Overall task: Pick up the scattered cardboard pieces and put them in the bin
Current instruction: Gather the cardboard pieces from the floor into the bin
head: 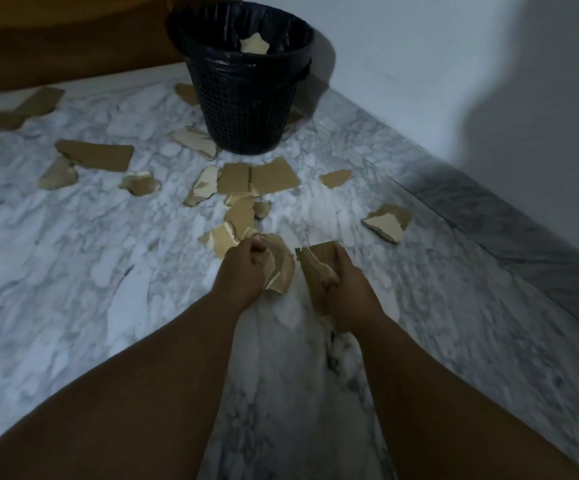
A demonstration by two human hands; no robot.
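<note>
The left hand (246, 268) grips a crumpled cardboard piece (281, 268) and the right hand (346, 289) a flat piece (317, 268), apparently gathering for the bin (246, 109), beyond many scattered pieces (95, 154) on the floor (73, 254)

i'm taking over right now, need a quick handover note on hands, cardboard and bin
Left hand: grips a crumpled cardboard piece.
Right hand: grips a flat cardboard strip.
Bin: stands ahead by the wall, one pale scrap inside.
Done: that scrap binned, two pieces in hand.
Left: bin both, then collect the many scattered pieces on the marble floor.
</note>
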